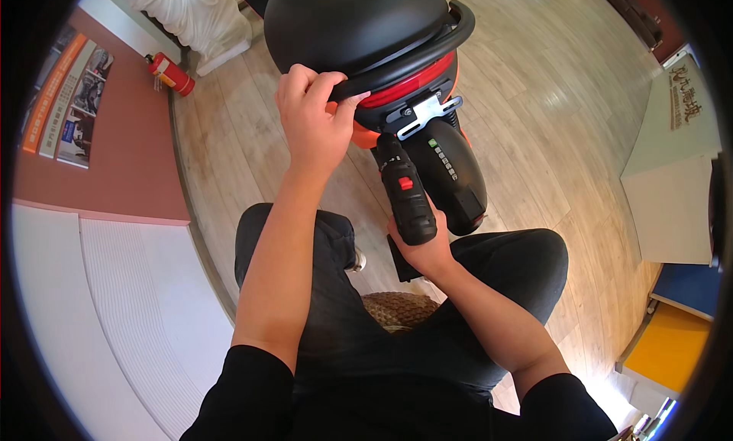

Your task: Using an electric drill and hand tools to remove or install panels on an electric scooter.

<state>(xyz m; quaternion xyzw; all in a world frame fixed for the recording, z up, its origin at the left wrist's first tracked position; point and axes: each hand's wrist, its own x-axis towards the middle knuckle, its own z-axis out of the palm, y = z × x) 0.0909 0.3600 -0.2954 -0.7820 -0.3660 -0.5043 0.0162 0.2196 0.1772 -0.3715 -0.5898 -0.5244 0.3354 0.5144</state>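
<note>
A scooter's rear end stands in front of me, with a black seat (351,21) and a curved black grab rail (463,30) around its back. My left hand (313,120) has its fingers curled over the rail's left side. In my right hand (429,252) is a black cordless drill (411,204) with a red button, its chuck pointing at the scooter. The chuck end lies just below a silver metal bracket (421,117), beneath the red tail light (416,76); whether it touches anything is hidden. Right of the drill is the black rear fender (454,174).
My knees flank the drill, above a woven seat (397,310). A red fire extinguisher (171,74) and a white statue base (221,48) are at the far left. A pale counter (672,189) stands at the right, with a yellow panel (668,345) nearer me.
</note>
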